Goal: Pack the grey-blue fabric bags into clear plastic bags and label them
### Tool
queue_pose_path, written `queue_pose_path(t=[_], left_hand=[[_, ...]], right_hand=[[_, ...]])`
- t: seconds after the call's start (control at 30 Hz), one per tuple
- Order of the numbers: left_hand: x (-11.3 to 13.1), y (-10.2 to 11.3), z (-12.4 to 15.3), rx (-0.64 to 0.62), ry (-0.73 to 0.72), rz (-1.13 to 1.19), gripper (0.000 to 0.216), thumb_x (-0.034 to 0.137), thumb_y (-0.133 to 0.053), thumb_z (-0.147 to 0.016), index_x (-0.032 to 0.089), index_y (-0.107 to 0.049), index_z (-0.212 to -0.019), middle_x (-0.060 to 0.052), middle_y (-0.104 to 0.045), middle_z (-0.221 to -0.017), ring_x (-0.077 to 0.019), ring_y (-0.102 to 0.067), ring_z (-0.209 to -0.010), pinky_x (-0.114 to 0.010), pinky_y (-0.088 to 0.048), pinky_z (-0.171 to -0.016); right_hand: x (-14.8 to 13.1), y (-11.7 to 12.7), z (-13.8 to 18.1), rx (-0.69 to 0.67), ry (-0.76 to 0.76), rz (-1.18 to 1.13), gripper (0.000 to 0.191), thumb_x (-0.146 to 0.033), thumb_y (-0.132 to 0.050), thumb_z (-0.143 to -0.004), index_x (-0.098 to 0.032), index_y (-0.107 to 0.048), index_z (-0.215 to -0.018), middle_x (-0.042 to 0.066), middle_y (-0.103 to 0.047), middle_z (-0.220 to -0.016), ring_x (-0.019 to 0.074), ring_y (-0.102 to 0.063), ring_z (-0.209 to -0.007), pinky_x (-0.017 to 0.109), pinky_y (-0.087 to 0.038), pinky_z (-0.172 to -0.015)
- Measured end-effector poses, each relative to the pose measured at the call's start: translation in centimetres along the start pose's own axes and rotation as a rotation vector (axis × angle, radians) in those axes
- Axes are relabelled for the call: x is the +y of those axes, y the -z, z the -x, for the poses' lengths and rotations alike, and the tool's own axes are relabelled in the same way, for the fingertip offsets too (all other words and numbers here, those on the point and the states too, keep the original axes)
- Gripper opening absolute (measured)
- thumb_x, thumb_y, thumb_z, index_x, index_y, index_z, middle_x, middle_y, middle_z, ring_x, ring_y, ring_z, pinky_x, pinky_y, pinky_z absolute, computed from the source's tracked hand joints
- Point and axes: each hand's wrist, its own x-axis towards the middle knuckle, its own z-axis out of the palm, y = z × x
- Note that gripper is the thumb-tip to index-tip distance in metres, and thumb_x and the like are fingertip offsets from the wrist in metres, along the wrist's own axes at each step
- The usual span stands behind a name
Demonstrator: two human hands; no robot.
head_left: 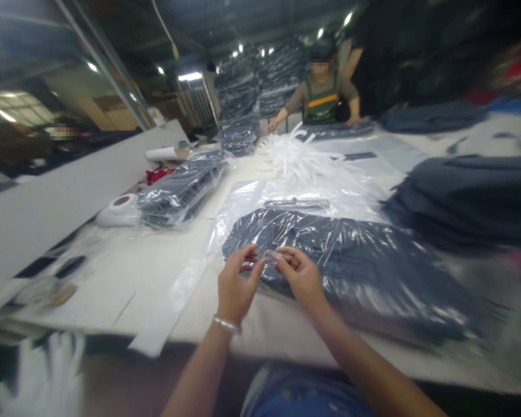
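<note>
Far left, low: blurred white strips, beside the near edge of the counter. Above them, a long pale panel slants along the counter's left side. Next, a white roll lies just beside a stack of dark goods in clear wrap; red material shows behind. A flat white strip overhangs the near edge.

Centre: left hand, bracelet at wrist, fingers curled, thumb tip at one end of a small clear plastic piece; cannot tell whether it grips. Right hand pinches the other end between thumb and fingers. Piece is in front of the bagged dark garment, near its left part.

Beyond: heap of white strips; co-worker at the far side. Right: dark folded fabric, stacked.
</note>
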Motion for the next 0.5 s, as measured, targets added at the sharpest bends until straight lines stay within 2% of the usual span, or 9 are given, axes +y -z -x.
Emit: queue_pose_path(t=[0.13,0.4,0.5], left_hand=[[0.8,-1.7,-1.8,-0.130,0.111,0.175,0.045,0.038,-0.073,-0.080,0.022,-0.062,-0.120,-0.004,-0.071,-0.098,-0.0171,-0.070,-0.086,-0.029,-0.060,-0.075],[1.4,-3.7,-3.1,-0.305,0.297,0.346,0.048,0.038,-0.073,-0.078,0.018,-0.064,-0.121,-0.004,-0.074,-0.090,-0.0183,-0.071,-0.081,-0.031,-0.058,-0.080],[1.7,-4.3,-3.0,-0.360,0.321,0.389,0.045,0.037,-0.073,-0.078,0.018,-0.064,-0.119,-0.004,-0.074,-0.088,-0.0180,-0.071,-0.081,-0.031,-0.059,-0.080]], right_hand=[[-1.7,2.1,-0.1,0.010,0.035,0.144,0.036,-0.045,-0.074,-0.077,-0.019,-0.066,-0.101,0.004,-0.074,-0.085,0.0187,-0.070,-0.077,0.032,-0.056,-0.076],[-2.6,5.3,-0.1,0.017,0.018,0.290,0.029,-0.045,-0.072,-0.078,-0.020,-0.071,-0.091,0.005,-0.073,-0.083,0.0202,-0.069,-0.075,0.034,-0.056,-0.073],[-3.1,6.6,0.1,0.039,0.009,0.425,0.023,-0.042,-0.070,-0.078,-0.022,-0.074,-0.088,0.005,-0.074,-0.093,0.0200,-0.067,-0.082,0.034,-0.053,-0.077]])
